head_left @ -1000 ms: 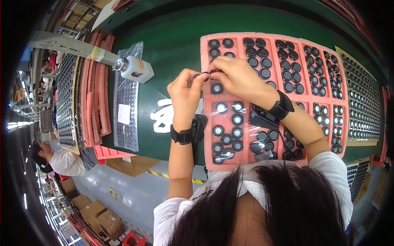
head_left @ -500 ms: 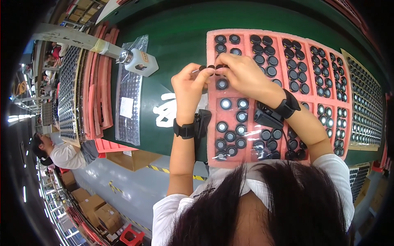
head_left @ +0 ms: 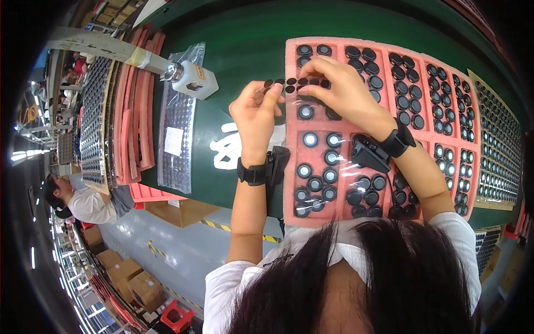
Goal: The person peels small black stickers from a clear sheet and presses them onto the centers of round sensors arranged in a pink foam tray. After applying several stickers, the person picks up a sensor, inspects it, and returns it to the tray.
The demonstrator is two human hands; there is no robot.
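A green table (head_left: 233, 33) carries a pink foam tray (head_left: 339, 200) of round black parts directly beneath the grip. Above it, the right hand (head_left: 339, 92) and left hand (head_left: 253, 111) pinch opposite ends of a clear strip of small black discs (head_left: 295, 84), fingers closed on it.

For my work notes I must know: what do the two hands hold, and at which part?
Both hold one narrow clear strip carrying small black round discs. The left hand pinches its left end with its fingertips; the right hand grips its right end.
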